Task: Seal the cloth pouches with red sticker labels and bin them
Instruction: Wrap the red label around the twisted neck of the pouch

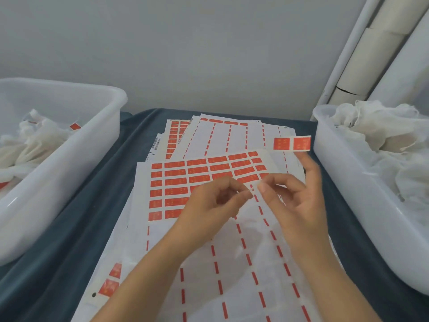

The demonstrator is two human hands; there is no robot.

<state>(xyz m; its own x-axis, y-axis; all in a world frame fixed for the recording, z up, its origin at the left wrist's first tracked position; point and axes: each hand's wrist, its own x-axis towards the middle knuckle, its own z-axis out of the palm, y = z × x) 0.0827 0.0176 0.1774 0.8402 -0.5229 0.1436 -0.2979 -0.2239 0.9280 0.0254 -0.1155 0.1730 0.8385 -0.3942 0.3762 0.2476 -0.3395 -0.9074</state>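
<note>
Bins: left bin (69, 145) sealed pouches (34, 140) | right bin (343, 182) loose cloth (383, 131) | hands: right (299, 201) holds sticker (292, 143), left (209, 210) pinching, contents unclear

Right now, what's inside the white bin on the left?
The left bin holds crumpled white cloth pouches, and at least one shows a red sticker label. Its near wall hides the bottom, so the number of pouches cannot be told.

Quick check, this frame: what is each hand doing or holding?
Left hand: fingers curled, pinching at the sticker sheet; exactly what it grips cannot be told.
Right hand: red sticker label stuck on a raised fingertip, other fingers curled.
</note>
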